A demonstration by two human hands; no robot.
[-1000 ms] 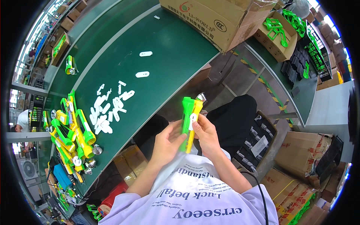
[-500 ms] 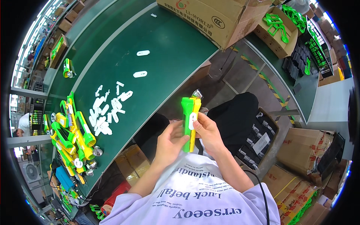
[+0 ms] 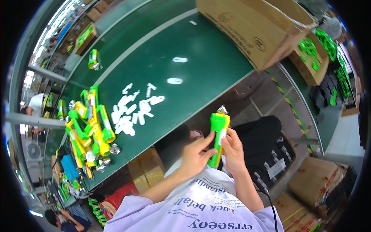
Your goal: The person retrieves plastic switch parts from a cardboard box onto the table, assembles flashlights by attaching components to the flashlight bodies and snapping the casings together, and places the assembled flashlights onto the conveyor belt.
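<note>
In front of my chest I hold a green and yellow flashlight [image 3: 217, 125], upright, with a loose silver reflector [image 3: 222, 110] tilted at its top end. A white switch plate [image 3: 222, 136] sits on its side, partly covered by my fingers. My right hand [image 3: 233, 150] is closed round the yellow side, thumb near the plate. On the green side my left hand [image 3: 194, 157] grips with thumb and fingers; the far fingertips are hidden behind the body. Loose white switch plates [image 3: 129, 112] lie heaped on the green table [image 3: 154, 54], with two more [image 3: 180, 60] set apart.
A pile of green and yellow flashlights [image 3: 91, 127] lies at the table's left, and a single one [image 3: 93, 60] farther back. A large cardboard box [image 3: 255, 31] stands at the far right. Beside my legs is a box of silver parts [image 3: 276, 162]; taped cartons [image 3: 317, 178] stand at right.
The whole view has shifted, so the table and its contents appear farther right and lower. The flashlight stays in both hands; my left index finger now reaches higher along its green side.
</note>
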